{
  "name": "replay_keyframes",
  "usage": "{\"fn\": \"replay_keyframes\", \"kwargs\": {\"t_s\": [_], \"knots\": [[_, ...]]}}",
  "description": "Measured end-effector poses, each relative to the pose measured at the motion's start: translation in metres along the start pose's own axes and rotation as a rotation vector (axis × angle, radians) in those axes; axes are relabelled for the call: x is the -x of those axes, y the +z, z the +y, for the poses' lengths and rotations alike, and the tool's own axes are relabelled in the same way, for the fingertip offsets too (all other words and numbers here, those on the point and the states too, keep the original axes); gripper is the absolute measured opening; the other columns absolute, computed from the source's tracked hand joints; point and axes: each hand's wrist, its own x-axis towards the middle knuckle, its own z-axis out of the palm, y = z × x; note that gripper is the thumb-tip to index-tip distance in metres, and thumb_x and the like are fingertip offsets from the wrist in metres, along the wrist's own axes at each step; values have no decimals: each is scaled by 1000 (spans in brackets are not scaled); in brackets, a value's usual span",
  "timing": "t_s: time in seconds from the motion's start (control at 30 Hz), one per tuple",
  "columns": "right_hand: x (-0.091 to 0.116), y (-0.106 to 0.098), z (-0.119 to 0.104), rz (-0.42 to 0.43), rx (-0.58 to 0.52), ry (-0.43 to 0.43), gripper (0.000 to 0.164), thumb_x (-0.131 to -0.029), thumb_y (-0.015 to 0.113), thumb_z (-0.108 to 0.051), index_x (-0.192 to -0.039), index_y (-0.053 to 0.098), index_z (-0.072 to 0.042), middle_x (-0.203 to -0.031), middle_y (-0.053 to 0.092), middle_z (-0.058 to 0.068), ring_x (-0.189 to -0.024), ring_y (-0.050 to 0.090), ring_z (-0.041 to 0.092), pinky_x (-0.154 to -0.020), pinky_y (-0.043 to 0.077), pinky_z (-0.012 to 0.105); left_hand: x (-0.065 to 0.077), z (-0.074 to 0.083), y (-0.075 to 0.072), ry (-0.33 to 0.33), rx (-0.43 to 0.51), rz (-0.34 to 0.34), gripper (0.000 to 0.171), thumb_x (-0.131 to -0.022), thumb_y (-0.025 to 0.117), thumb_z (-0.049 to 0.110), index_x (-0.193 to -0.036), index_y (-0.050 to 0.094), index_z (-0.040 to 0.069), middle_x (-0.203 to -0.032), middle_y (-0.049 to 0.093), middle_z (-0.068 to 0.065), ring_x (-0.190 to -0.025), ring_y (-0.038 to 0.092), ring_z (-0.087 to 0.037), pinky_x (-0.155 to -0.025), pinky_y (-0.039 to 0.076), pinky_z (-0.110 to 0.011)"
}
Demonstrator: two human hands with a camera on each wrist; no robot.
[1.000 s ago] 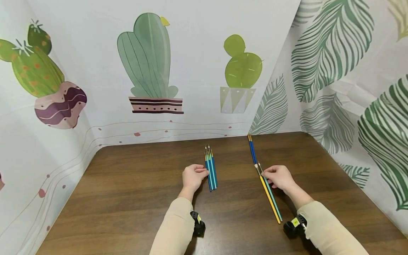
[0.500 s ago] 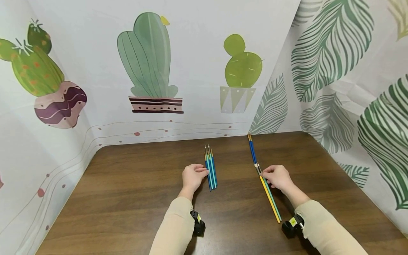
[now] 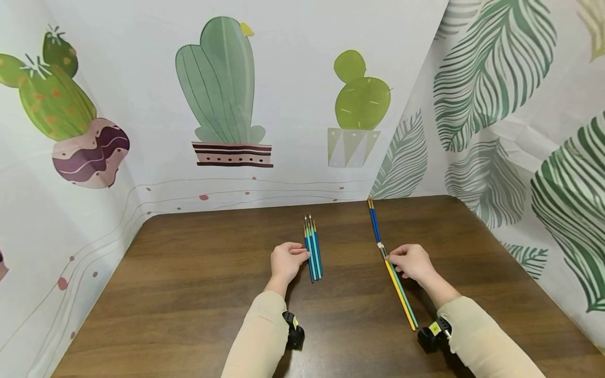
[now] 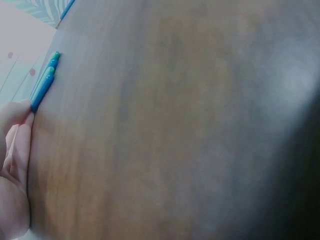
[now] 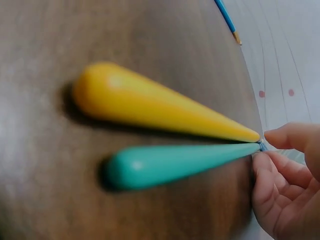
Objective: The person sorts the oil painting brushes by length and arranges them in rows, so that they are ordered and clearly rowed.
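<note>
Head view. Table (image 3: pixel 189 294), brown, wood-grained, set before a cloth (image 3: pixel 298 94) printed with cacti and leaves. Group of slim brushes (image 3: pixel 314 254), blue and teal handles, laid side by side near the middle, bristles toward the cloth. Left hand (image 3: pixel 285 262), at the group's left side, thumb and fingers curved and touching it; cannot tell whether they pinch a handle. Right hand (image 3: pixel 413 262), thumb and forefinger pinching a teal brush (image 3: pixel 408 306) near its ferrule. Yellow brush (image 3: pixel 399 294), alongside the teal one. Two blue brushes (image 3: pixel 375 224), farther back, in line with that pair.

Left wrist view. Handle ends of the group, just beside thumb and fingertips.

Right wrist view. Yellow and teal handles, rounded ends nearest; fingertips brought together at the far end.
</note>
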Motion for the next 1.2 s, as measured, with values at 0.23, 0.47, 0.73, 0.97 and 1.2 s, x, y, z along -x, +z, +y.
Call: {"fn": "replay_keyframes", "kwargs": {"t_s": [0.23, 0.47, 0.73, 0.97, 1.2], "knots": [[-3, -5, -4, 18, -4, -19, 32, -87, 63, -23, -101, 66, 6, -77, 69, 8, -60, 61, 9, -52, 53, 28, 0, 0, 0, 0, 1, 1, 28, -78, 76, 13, -103, 68, 2, -91, 74, -10, -84, 72, -19, -73, 57, -31], [-6, -7, -11, 24, -38, -17, 35, -89, 61, -24, -105, 64, 7, -85, 69, 13, -64, 63, 11, -55, 54, 29, -1, -1, 1, -3, -3, -1, 29, -79, 76, 15, -104, 68, 2, -92, 74, -10, -86, 71, -19, -75, 57, -31], [-10, -2, -17, 24, -67, -33, 35, -92, 58, -25, -106, 63, 7, -87, 70, 15, -66, 63, 11, -57, 55, 28, -2, -2, 2, -4, 6, 2, 28, -78, 77, 13, -102, 68, 2, -91, 74, -10, -84, 72, -19, -73, 57, -31], [-10, 3, -25, 8, -121, -45, 35, -92, 58, -24, -104, 64, 8, -83, 69, 15, -66, 63, 13, -58, 55, 27, -2, -2, 2, -5, 24, -6, 28, -78, 76, 13, -103, 68, 2, -92, 74, -10, -84, 71, -19, -73, 57, -30], [-12, 7, -31, -7, -152, -46, 36, -93, 57, -24, -105, 62, 9, -85, 67, 16, -66, 63, 14, -58, 54, 27, -2, -2, 1, -1, 12, -2, 28, -78, 76, 14, -103, 68, 2, -91, 74, -10, -84, 72, -18, -72, 57, -30]]}}
